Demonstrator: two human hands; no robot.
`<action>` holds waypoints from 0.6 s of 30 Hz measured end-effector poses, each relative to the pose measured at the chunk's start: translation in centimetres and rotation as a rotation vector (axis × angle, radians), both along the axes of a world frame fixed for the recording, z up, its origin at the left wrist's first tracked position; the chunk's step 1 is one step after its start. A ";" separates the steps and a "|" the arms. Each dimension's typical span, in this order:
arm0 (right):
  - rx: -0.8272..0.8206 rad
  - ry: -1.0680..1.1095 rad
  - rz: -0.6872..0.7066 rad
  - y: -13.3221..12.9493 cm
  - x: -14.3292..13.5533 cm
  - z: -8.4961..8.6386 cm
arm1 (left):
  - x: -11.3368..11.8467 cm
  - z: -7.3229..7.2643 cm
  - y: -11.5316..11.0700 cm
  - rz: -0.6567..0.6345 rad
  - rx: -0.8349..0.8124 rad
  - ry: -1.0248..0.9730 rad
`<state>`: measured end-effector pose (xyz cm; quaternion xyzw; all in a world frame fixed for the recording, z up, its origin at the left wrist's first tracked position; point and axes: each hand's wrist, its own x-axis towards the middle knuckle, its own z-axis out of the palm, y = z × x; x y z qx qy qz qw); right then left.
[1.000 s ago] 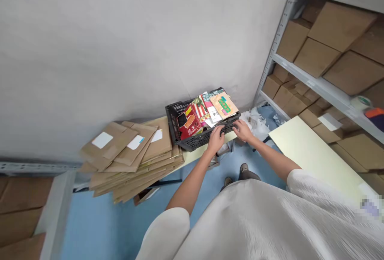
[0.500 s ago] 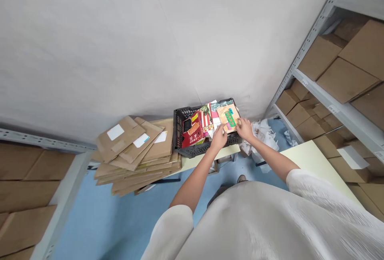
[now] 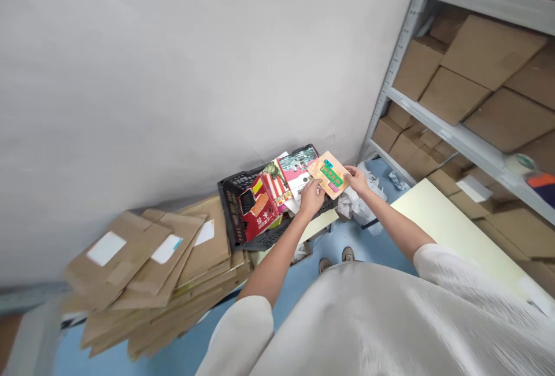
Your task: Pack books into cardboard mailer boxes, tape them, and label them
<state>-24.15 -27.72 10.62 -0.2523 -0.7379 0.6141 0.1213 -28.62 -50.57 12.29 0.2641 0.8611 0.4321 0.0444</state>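
Between my two hands is a tan book [image 3: 328, 174] with a green, blue and pink title block on its cover. My right hand [image 3: 356, 180] grips its right edge, thumb on top. My left hand [image 3: 311, 196] is closed at the lower left edge, fingers against the cover. The book is held over the right end of a black plastic crate [image 3: 232, 214]. Inside the crate lie a red book [image 3: 260, 208], a striped book [image 3: 277, 182] and a pink-and-white book [image 3: 297, 170].
Left of the crate, flat cardboard mailers [image 3: 173, 283] with white labels are stacked. White crumpled plastic [image 3: 362, 202] lies beyond the right hand. A pale table [image 3: 451, 237] is at right, before metal shelving [image 3: 459, 139] full of cardboard boxes [image 3: 455, 95]. A tape roll [image 3: 520, 163] sits on a shelf.
The tan book has been lifted from the crate's right end and shifted right over its edge, uncovering more of the pink-and-white book. My view has turned to the right.
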 end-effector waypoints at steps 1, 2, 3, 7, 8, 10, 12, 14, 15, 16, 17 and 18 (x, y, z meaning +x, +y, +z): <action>-0.008 0.015 -0.027 0.8 1.1 0.1 | -0.1 0.1 0.9 -0.035 -0.001 0.027; -0.012 0.025 -0.055 1.8 2.3 0.1 | -0.1 0.3 2.0 -0.072 0.002 0.052; -0.016 0.027 -0.087 2.7 3.7 0.1 | -0.1 0.4 3.3 -0.115 0.007 0.070; -0.008 -0.011 -0.227 7.0 9.8 0.0 | 1.2 0.9 9.8 -0.340 0.012 0.082; 0.004 -0.021 -0.252 8.0 11.4 -0.1 | 1.8 0.9 11.6 -0.401 0.005 0.080; 0.039 -0.035 -0.286 10.1 14.5 -0.1 | 3.2 0.9 15.1 -0.518 -0.009 0.087; 0.068 -0.054 -0.301 12.0 17.5 -0.1 | 4.9 0.7 18.6 -0.618 -0.016 0.105; 0.081 -0.095 -0.288 13.9 20.5 -0.1 | 6.9 0.3 21.9 -0.705 -0.021 0.134; 0.080 -0.118 -0.274 14.9 21.9 -0.2 | 7.9 0.0 23.6 -0.748 -0.029 0.150; 0.077 -0.135 -0.257 15.9 23.3 -0.3 | 9.0 -0.4 25.2 -0.791 -0.042 0.163; 0.072 -0.147 -0.238 16.9 24.7 -0.4 | 10.1 -0.9 26.8 -0.833 -0.062 0.168; 0.065 -0.155 -0.222 18.0 26.0 -0.6 | 11.3 -1.3 28.4 -0.871 -0.092 0.163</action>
